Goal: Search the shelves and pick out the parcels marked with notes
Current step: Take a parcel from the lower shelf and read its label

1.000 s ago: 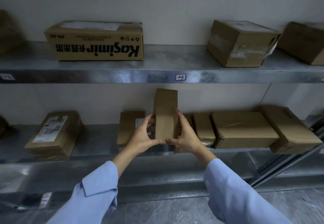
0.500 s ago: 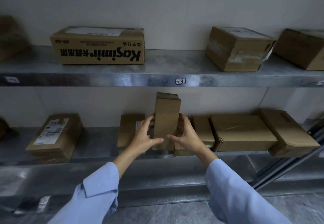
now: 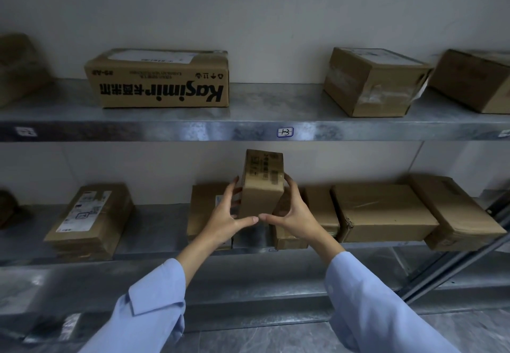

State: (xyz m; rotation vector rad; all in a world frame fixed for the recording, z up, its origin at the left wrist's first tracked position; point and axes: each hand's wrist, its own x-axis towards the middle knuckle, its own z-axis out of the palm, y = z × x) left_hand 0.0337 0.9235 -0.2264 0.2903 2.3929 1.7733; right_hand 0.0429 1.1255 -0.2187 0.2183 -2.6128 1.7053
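A small brown cardboard parcel (image 3: 262, 187) stands on end above the middle shelf (image 3: 154, 231). My left hand (image 3: 226, 217) holds its left side and my right hand (image 3: 289, 212) holds its right side, thumbs meeting under its lower edge. The parcel's upper face now shows dark printed text, tipped toward me. Flat brown parcels lie on the shelf just behind it: one (image 3: 204, 209) on the left, another (image 3: 320, 209) on the right. No handwritten note is visible on the held parcel.
The top shelf (image 3: 262, 112) carries a printed "Kasimir" box (image 3: 160, 82), a taped box (image 3: 372, 85) and another box (image 3: 474, 79). The middle shelf also holds a labelled parcel (image 3: 91, 214) at left and two large parcels (image 3: 383, 212) (image 3: 455, 212) at right. A diagonal metal brace (image 3: 455, 267) runs lower right.
Both hands have turned the upright parcel, tipping its top toward me so a printed face shows. The view has shifted slightly, with the shelves sitting lower in the frame.
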